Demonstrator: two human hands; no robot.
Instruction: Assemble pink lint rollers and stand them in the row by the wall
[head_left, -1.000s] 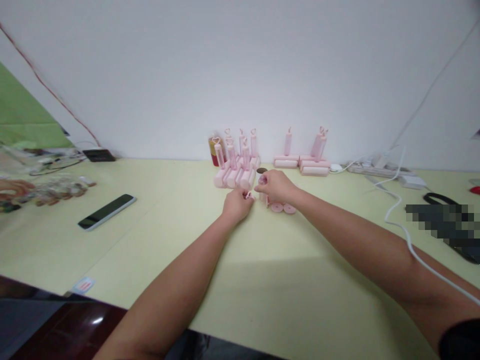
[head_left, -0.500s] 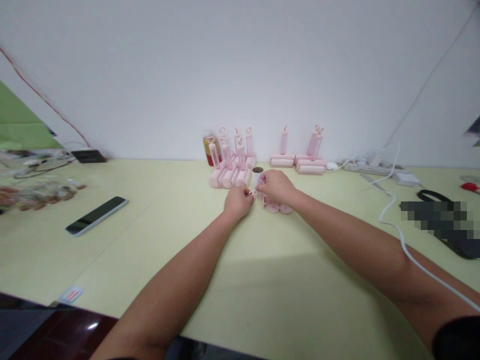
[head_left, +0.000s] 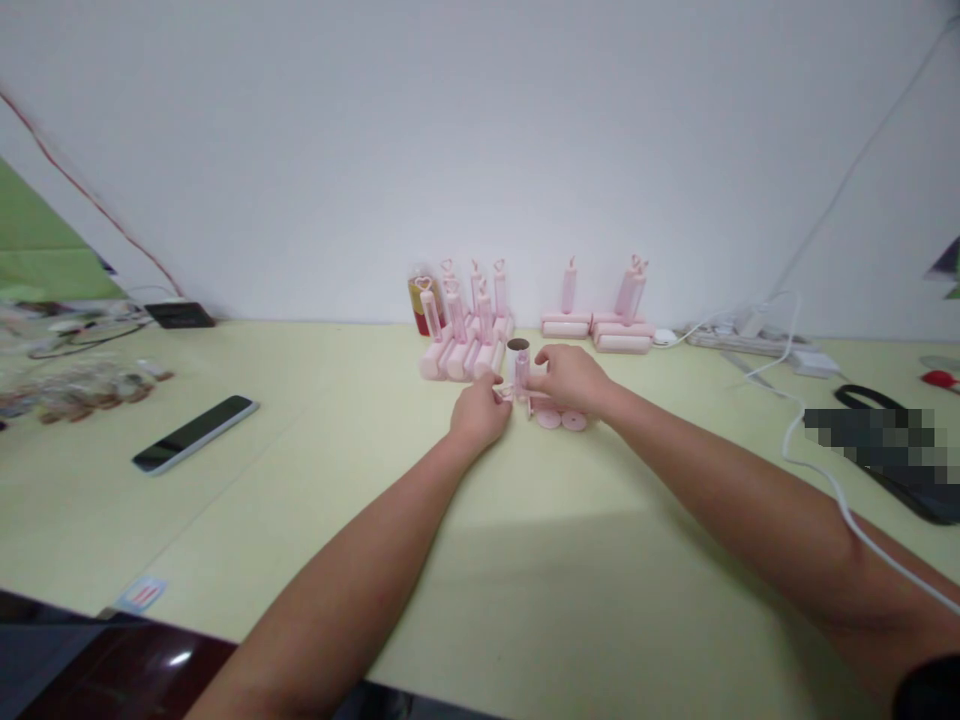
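My left hand (head_left: 478, 417) is closed on a small pink heart-ended handle piece (head_left: 505, 394), low over the table. A see-through pink tube (head_left: 523, 368) stands upright just to its right. My right hand (head_left: 574, 380) is at the tube's right side, its thumb and forefinger apart and the thumb tip close to the tube; whether it touches cannot be made out. Behind the tube stands a white roll with a brown core (head_left: 518, 346). Beneath the right hand lie pink round discs (head_left: 549, 419) and other pink parts, partly covered by the fingers.
Pink lint rollers with upright heart-topped handles (head_left: 457, 320) stand in rows at the back, with more to the right (head_left: 624, 340). A red-and-yellow pack (head_left: 425, 304) leans behind them. A phone (head_left: 196, 434) lies left; a white cable (head_left: 796, 460) runs over the right side.
My right thumb and forefinger have opened and drawn back to the right from the tube, which now shows upright. My left hand stays almost where it was.
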